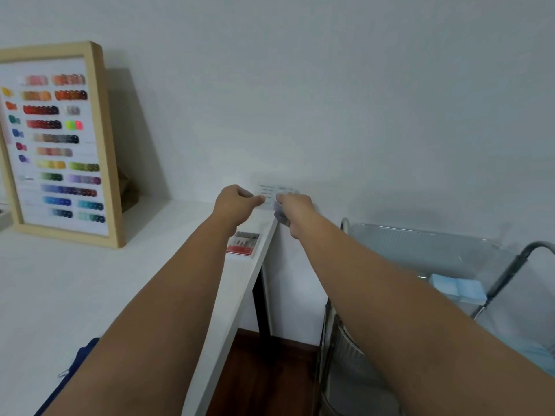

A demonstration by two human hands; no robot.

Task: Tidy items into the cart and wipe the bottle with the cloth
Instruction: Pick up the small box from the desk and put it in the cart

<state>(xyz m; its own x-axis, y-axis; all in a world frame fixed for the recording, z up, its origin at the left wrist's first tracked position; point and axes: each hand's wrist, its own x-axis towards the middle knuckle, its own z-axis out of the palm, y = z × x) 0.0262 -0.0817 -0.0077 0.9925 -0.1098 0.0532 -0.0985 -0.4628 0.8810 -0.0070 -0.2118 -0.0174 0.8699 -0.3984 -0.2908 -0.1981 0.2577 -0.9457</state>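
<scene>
- Your left hand [237,202] is stretched far forward over the white bench [90,280], fingers curled in, thumb and forefinger pinching the left edge of a small clear box [271,195] with printed rows at the bench's far right corner.
- Your right hand [295,205] reaches alongside it, fingers curled onto the box's right side; something grey and blurred [281,219] sits under that hand, and you cannot tell what it is.
- Far left, a wood-framed nail colour chart [57,139] leans upright against the wall.
- Between your forearms, a clear case of drill bits with a red base [244,244] lies near the bench's right edge, just behind your left wrist.
- A dark blue item [81,364] shows at the bench's near edge, under your left forearm.
- To the right of the bench stands the cart [420,244], its top tray clear-walled; a folded light blue cloth [456,288] lies in it, partly hidden by your right forearm.
- No bottle can be made out.
</scene>
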